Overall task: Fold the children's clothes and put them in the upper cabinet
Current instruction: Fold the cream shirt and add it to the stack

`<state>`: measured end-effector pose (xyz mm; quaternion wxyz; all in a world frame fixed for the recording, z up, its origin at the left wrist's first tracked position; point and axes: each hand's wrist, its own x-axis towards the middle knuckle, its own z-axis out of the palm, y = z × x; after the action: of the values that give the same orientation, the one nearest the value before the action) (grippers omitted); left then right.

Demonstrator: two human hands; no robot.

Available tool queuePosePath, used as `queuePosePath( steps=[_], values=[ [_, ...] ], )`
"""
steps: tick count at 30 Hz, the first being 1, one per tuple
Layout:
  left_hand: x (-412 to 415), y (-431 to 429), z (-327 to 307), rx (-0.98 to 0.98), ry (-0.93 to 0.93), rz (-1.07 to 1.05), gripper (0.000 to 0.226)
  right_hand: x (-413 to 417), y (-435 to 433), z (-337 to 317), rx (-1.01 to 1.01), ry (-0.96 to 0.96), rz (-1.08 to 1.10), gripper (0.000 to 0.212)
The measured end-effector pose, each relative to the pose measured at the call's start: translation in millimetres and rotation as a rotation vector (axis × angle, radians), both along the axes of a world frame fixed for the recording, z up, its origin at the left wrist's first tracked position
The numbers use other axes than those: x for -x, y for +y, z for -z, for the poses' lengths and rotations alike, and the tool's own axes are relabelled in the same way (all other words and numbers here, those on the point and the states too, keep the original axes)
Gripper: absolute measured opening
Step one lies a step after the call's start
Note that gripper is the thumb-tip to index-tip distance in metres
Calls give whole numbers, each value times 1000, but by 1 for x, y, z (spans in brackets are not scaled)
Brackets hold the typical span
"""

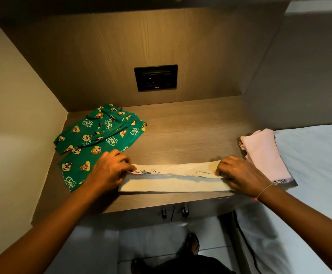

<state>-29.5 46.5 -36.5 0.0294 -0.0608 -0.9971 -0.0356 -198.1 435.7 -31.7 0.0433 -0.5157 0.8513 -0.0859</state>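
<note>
**Cream garment mid-fold at front edge of wooden counter, both hands pinching it**

Cream garment [173,179] lies as a long, narrow band across the near edge of the wooden counter [181,131], at about 6 o'clock on the counter surface. Its near half is doubled over; a strip of print with the letters "LIFE IS" shows at its left end, partly hidden.

Left hand [109,171] grasps the left end of the cream garment, fingers curled down and pinching the fold. It sits at 9 o'clock from the garment's middle and overlaps the edge of the green piece.

Right hand [238,175] grasps the right end, at 3 o'clock from the garment's middle, fingers bent onto the cloth edge. A thin bracelet [265,189] circles that wrist.

Green printed clothes [100,139], cartoon faces and white lettering, lie loose and rumpled at 10 o'clock on the counter, against the left wall. The lower piece touches the cream garment's left end under the left hand.

Pink folded clothes [264,155] sit at 3 o'clock, on the counter's right edge where it meets the white bed [315,165], just beside the right hand. A darker printed item shows under the pink stack; cannot tell what it is.

Black socket panel [156,77] is on the back wall at 12 o'clock. Cabinet handles [174,212] show below the counter front at 6 o'clock.
</note>
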Motion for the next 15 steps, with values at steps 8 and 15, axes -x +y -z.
queuePosePath(
  steps=[8, 15],
  values=[
    [-23, 51, -9, -36, -91, -172, 67, -14, 2, 2, 153, -66, 143, 41],
    [-30, 106, 45, -69, -421, -398, 97, -28, 2, 39, -236, -5, 3, 71]
  ],
)
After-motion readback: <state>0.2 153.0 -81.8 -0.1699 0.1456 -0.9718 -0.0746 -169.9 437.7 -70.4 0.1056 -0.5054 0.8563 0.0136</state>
